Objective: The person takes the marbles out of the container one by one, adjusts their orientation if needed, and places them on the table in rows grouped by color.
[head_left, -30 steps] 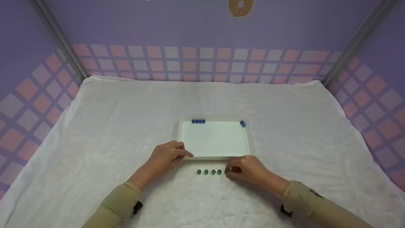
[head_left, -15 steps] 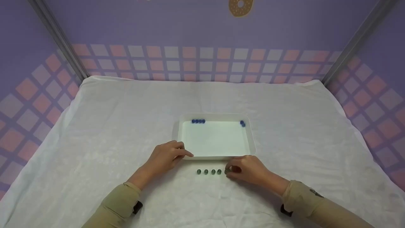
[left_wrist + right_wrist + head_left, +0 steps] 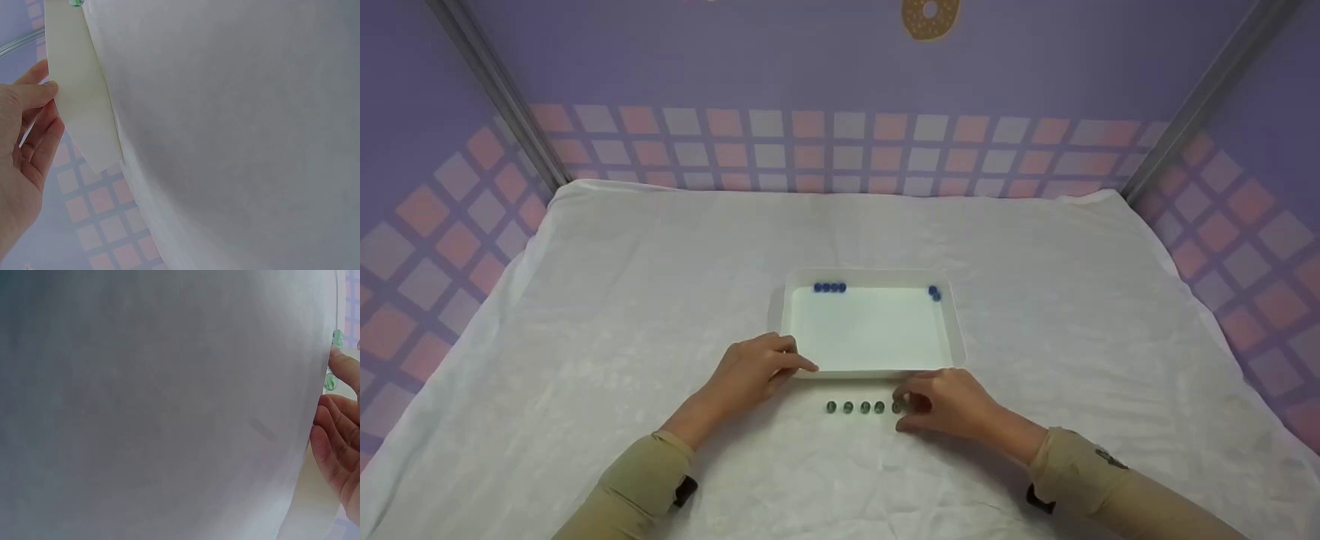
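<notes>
On the near side of the white tray (image 3: 870, 330), four green marbles (image 3: 865, 407) lie in a spaced row on the white cloth (image 3: 660, 285), where a fold underneath could roll one out of line. At that row's right end, in front of the tray, the right hand (image 3: 949, 401) has its thumb and fingers parted around a fifth green marble (image 3: 896, 406); whether a fingertip touches it I cannot tell. A sideways nudge could send it into its neighbour, and knuckles so near the tray's front wall could bump it. The left hand (image 3: 756, 365) pinches the tray's near rim toward the left corner; a tug might tilt it. Then the blue marbles (image 3: 830, 287), four along the tray's far wall and two in its far right corner, could scatter.
</notes>
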The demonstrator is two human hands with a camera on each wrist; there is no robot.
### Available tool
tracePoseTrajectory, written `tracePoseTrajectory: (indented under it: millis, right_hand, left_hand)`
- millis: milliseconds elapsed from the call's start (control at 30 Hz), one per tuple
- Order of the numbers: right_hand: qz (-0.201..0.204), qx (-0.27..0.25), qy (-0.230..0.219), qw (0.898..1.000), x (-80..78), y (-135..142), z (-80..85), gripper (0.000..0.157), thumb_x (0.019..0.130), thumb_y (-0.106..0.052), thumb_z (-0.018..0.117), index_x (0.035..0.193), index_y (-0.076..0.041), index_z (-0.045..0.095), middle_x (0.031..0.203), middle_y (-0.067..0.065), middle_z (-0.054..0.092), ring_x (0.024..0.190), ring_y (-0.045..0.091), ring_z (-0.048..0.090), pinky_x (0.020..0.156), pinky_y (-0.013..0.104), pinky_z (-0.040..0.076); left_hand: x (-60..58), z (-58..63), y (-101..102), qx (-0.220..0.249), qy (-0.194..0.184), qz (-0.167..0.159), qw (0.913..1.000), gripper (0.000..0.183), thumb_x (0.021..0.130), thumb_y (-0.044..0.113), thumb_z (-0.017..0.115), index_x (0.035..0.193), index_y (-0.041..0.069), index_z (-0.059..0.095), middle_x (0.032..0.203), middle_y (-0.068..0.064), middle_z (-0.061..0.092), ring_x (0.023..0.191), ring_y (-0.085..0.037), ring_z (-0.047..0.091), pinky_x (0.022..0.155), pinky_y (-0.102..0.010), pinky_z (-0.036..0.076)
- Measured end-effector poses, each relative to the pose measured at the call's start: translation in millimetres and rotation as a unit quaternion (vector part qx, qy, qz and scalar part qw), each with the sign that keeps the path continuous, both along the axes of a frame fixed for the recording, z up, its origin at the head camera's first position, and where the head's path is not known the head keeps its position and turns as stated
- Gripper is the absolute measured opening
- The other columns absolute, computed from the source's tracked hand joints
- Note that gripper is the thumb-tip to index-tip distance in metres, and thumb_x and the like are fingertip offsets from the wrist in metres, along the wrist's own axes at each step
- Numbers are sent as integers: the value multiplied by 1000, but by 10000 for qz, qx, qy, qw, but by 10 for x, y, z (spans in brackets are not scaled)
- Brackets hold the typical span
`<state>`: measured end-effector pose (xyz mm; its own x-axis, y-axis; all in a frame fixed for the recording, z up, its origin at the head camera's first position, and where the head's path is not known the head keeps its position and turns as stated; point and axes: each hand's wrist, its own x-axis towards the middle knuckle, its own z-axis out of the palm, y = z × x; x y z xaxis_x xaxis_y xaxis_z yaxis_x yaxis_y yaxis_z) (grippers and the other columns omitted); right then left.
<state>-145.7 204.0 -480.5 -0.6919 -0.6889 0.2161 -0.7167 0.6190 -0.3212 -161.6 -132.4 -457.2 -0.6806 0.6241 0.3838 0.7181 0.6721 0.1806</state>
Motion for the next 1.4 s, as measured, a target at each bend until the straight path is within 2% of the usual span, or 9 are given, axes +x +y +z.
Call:
tracePoseTrajectory:
  millis: [400,667,1167,1400]
  right_hand:
    - [-198,91,-58,9997,25,-2,6,35,76,-45,83,100,-21,74,72,-11,65,62,-4,49,60,17,41]
    - [-191,92,-121,9997,29,2,19,36,76,-45,82,101,-20,74,74,-10,66,63,-2,51,60,18,42]
    - [-223,25,-540,9983,28,19,69,40,75,-48,83,104,-21,74,78,-10,69,68,-1,59,63,18,46]
    - [-352,161,-1069,9935,47,41,173,45,76,-48,82,110,-21,73,82,-8,71,72,2,63,66,21,48]
  left_hand:
    - [-7,-13,-4,83,-24,-12,10000,28,90,6,70,99,30,80,78,7,59,69,-8,54,54,-17,34]
    - [-8,1,-4,58,-51,7,10000,29,90,6,70,99,31,79,79,7,60,70,-8,54,55,-18,36]
    - [0,0,-6,19,-16,34,10000,29,91,6,69,100,31,79,79,6,59,70,-8,54,55,-18,35]
    - [2,8,2,39,-99,75,9999,30,91,5,68,99,32,79,79,8,59,69,-7,53,56,-17,35]
